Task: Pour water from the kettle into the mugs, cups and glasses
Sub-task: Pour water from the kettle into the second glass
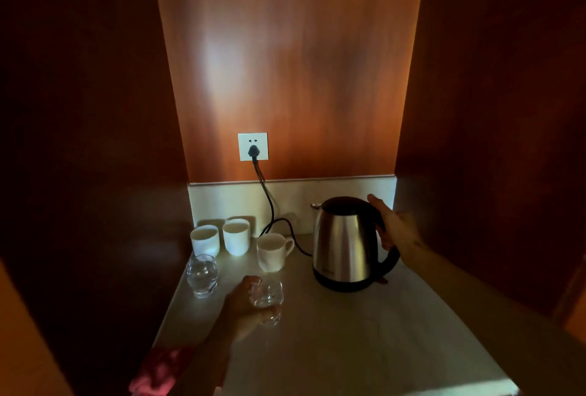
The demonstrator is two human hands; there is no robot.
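Observation:
A steel kettle (344,243) with a black lid and handle stands on its black base at the right of the pale counter (364,341). My right hand (396,230) is wrapped around the handle. My left hand (245,306) grips a small clear glass (268,302) standing on the counter near the front. A second clear glass (202,275) stands to the left of it. Behind are three white vessels: a handled mug (272,251) in the middle and two cups (205,240) (235,236) at the back left.
A black cord (269,205) runs from a white wall socket (252,146) down behind the mug to the kettle base. Dark wooden walls close in the niche on both sides. A pink sleeve cuff (155,370) shows at the lower left.

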